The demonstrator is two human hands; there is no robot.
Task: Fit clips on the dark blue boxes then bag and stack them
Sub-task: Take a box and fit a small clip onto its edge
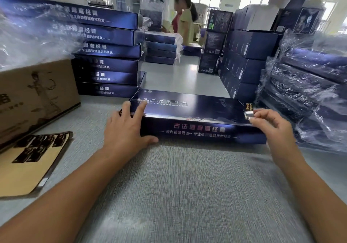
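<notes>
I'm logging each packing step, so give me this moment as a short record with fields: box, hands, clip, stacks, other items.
box: dark blue box flat on the grey table, unbagged
left hand: left hand rests spread on the box's left end
right hand: right hand pinches a clip at the box's right top edge
unbagged stack: unbagged boxes, back left
bagged stack: bagged boxes, right
other: cardboard carton; sheet of labels, left
</notes>
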